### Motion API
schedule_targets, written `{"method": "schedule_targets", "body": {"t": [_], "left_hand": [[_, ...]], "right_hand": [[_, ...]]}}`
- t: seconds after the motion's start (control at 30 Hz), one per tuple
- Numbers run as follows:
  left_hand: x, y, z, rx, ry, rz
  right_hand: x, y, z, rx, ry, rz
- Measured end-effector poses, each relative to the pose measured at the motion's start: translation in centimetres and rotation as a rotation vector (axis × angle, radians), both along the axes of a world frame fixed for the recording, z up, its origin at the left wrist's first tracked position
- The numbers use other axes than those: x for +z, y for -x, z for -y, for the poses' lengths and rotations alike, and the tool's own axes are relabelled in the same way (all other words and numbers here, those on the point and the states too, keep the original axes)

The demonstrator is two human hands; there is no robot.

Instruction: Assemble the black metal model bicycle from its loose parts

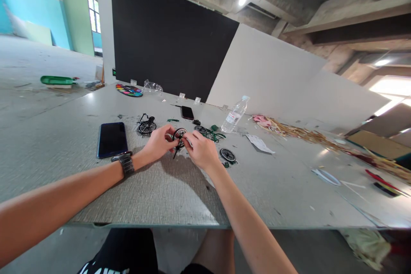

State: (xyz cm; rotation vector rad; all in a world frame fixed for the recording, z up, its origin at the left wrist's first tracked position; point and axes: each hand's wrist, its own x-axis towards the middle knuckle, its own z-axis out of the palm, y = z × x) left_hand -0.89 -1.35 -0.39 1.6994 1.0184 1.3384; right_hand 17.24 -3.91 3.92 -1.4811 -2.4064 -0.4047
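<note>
Two hands on one part: I see both pinching a small spoked wheel [179, 135] just above the table [167, 192], w/ a thin black rod hanging from it.
Head view, left hand [157, 142]: fingers closed on the wheel's left rim; wristwatch [123, 163] on that wrist.
Head view, right hand [201, 150]: fingertips closed on the wheel's right side, near the hub; can't tell if it grips rim or axle, too small.
Where the wheel is: mid-table, between the hands, lifted slightly off the surface, approx upright.
Nearby parts: partly built black bike piece [146, 126] to the left; green frame bits [213, 135] behind the right hand; loose wheel [227, 154] just right of it.
Other stuff: dark phone [111, 138] left of the hands, second phone [187, 112] further back, water bottle [235, 115], paper slip [260, 143], paint palette [129, 90] at the far edge.
How I'd do it well: I judge the left hand should hold the rim steady while the right does the fine work at the hub; light pressure, spokes look thin.
Risk, my guess: tiny pieces could drop and roll among the clutter, so I'd keep the work low over the table.
Sight: part is small in view; I'd lean the head closer before any alignment.
</note>
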Motion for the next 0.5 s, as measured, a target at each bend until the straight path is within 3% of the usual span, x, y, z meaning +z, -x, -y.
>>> {"method": "schedule_targets", "body": {"t": [0.5], "left_hand": [[1.3,-0.3,1.3,0.21,-0.239,-0.28]], "right_hand": [[-1.0,0.1,-0.5,0.016,-0.028,-0.223]]}}
